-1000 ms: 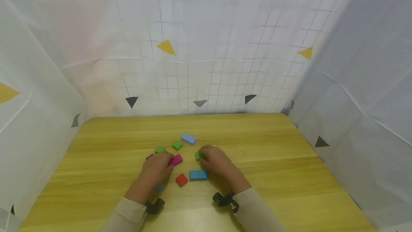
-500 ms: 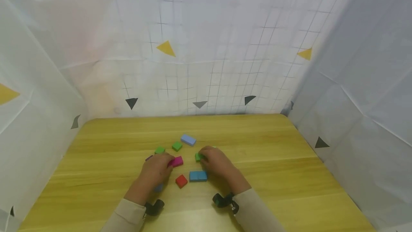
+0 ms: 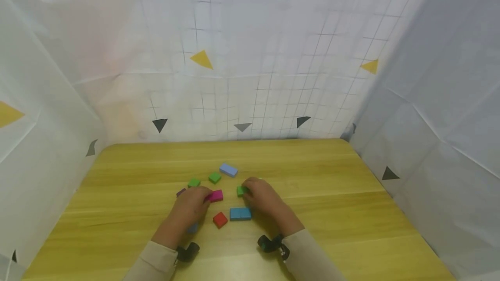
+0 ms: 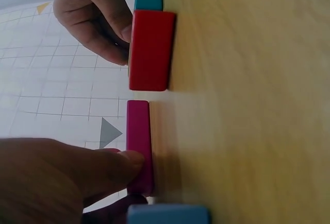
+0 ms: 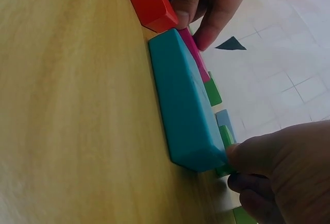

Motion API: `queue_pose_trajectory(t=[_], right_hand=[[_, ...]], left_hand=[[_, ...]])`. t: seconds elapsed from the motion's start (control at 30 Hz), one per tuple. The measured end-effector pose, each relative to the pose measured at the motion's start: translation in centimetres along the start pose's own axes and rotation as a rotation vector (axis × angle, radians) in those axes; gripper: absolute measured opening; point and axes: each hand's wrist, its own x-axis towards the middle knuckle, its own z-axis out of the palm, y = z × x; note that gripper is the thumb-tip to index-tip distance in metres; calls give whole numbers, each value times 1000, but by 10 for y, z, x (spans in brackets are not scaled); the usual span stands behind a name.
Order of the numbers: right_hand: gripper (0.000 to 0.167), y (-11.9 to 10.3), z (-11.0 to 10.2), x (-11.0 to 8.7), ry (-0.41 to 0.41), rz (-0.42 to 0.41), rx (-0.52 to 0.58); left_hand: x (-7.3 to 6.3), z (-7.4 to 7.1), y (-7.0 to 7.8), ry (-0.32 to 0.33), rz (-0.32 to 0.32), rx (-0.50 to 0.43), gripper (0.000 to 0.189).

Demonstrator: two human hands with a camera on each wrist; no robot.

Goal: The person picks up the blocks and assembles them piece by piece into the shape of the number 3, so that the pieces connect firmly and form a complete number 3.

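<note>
In the head view my left hand [image 3: 189, 206] is over the left part of a group of coloured blocks. Its thumb and fingers pinch a magenta block [image 3: 216, 195]; the thumb lies along this block [image 4: 138, 131] in the left wrist view. My right hand [image 3: 264, 196] holds a small green block [image 3: 240, 191] at its right end, thumb on the near side, fingers partly hidden behind. Between and in front of the hands lie a red block [image 3: 220, 220] and a longer teal-blue block [image 3: 240, 214]. Both held blocks are low, close to the table.
Two green blocks [image 3: 214, 178] [image 3: 193, 182] and a pale blue block [image 3: 228, 169] lie farther back. A purple block [image 3: 181, 192] and a blue block [image 3: 192, 228] are partly hidden by the left hand. White sheeting [image 3: 250, 99] borders the wooden table [image 3: 332, 211].
My left hand and the magenta block have edged slightly right. The right hand and its green block stay almost where they were.
</note>
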Motion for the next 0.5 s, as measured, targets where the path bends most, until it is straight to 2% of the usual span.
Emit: queue_pose_trajectory(t=[0.23,0.5], right_hand=[[20,1,1,-1,2,-4,6],[18,1,0,1,-2,-8,20]], left_hand=[[1,3,-1,-1,0,-29,22],[2,5,-2,32,19,-49,24]])
